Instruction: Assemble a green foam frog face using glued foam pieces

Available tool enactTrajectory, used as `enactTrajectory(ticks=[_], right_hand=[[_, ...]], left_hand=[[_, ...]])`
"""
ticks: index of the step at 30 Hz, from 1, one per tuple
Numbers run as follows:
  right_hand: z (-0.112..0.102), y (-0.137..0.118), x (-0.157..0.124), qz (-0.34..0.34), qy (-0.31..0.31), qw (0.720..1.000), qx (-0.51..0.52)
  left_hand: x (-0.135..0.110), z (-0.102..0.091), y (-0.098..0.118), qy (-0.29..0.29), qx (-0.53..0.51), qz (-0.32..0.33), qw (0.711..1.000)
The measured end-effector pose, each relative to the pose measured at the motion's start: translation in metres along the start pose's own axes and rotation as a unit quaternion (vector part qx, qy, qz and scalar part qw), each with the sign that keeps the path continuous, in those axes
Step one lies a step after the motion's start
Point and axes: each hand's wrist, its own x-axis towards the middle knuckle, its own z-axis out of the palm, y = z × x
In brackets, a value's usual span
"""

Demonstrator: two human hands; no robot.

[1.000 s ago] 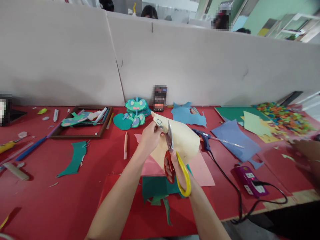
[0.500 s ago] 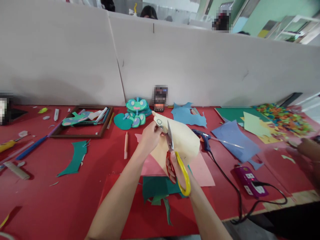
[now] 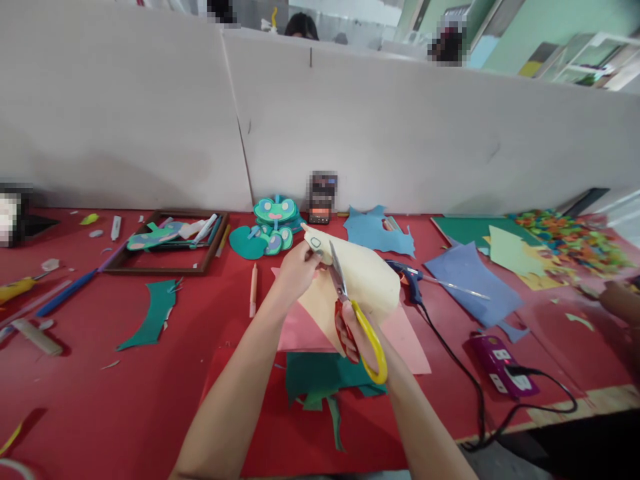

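My left hand (image 3: 299,270) pinches the near-left edge of a cream paper sheet (image 3: 367,270), close to a small outline drawn on its corner. The sheet curls up and over to the right. In my right hand (image 3: 361,337) are scissors (image 3: 371,343) with one red and one yellow handle loop. Their blades point up and left across the sheet, near my left fingertips; whether they are cutting through it I cannot tell. Under the sheet lie pink paper (image 3: 407,343) and dark green pieces (image 3: 320,375).
A glue gun (image 3: 411,280) lies right of the sheet, its cord running near a purple power strip (image 3: 503,367). Behind stand a phone (image 3: 323,197) and green frog-like cutouts (image 3: 275,212). A brown frame (image 3: 150,271) holds markers. Another person's hand (image 3: 620,301) is at the far right.
The scissors have tilted further left, and their handles have shifted slightly right. My left hand keeps its pinch on the cream sheet. The whole view has shifted slightly.
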Motion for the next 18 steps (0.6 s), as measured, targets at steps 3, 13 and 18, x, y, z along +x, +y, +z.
enactTrajectory(ticks=[3, 13, 18], right_hand=[[-0.008, -0.002, 0.000, 0.000, -0.023, 0.999, -0.023], [-0.022, -0.003, 0.001, -0.015, -0.040, 0.997, -0.066], [-0.025, 0.005, 0.004, -0.050, -0.023, 0.994, -0.092]], left_hand=[[0.000, -0.002, 0.002, -0.007, 0.003, 0.000, 1.000], [-0.002, -0.005, 0.003, -0.022, 0.001, 0.011, 1.000], [-0.002, -0.004, 0.006, -0.035, -0.006, 0.025, 0.999]])
